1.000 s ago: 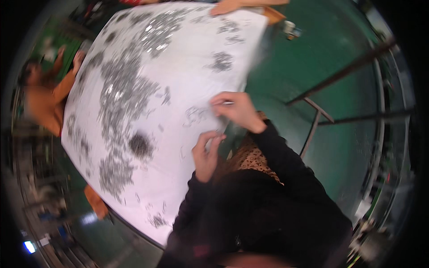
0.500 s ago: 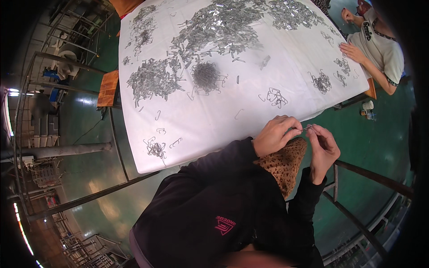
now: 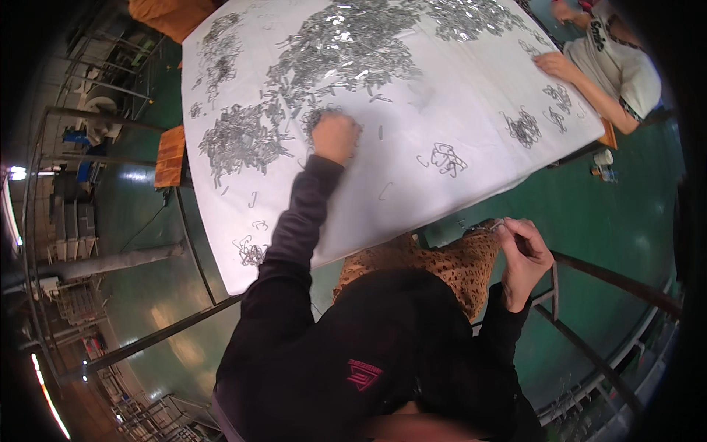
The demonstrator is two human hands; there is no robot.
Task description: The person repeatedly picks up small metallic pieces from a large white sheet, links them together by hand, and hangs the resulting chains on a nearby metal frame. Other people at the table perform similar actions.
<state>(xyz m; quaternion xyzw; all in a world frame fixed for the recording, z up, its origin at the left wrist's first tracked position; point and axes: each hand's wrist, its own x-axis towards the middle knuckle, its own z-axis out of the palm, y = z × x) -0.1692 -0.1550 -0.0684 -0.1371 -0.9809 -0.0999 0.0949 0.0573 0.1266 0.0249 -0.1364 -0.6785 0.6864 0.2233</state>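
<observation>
1. My right hand [image 3: 524,250] is holding thumb and forefinger together, clamped on a small metal piece [image 3: 498,225] whose shape is too small to tell; it is hanging just off the table's near edge, above my brown spotted clothing [image 3: 464,267].
2. My left hand [image 3: 335,138] is covering part of a dark heap of wire hooks [image 3: 313,118]; its fingertips are hiding from view, so I cannot tell whether they are gripping anything.
3. Around that hand, a heap of flat silver pieces [image 3: 239,140] is spreading to the left, and a larger silver heap [image 3: 342,48] is lying beyond.
4. Nearer me, a single bent wire [image 3: 384,192] is lying alone, with a loose cluster of wire hooks [image 3: 445,159] to its right and a small tangle [image 3: 251,253] near the left corner.
5. All of these are lying directly on the white-covered table [image 3: 420,202].
6. At the right side, a co-worker's hand [image 3: 557,66] is resting on the table edge, and a denser wire cluster [image 3: 523,129] is sitting near it.
7. Past that edge, a white cup [image 3: 603,158] is standing beside small items [image 3: 605,174]; I cannot tell what it is holding.
8. Off to the left, a wooden stool [image 3: 170,157] is standing close to the table.
</observation>
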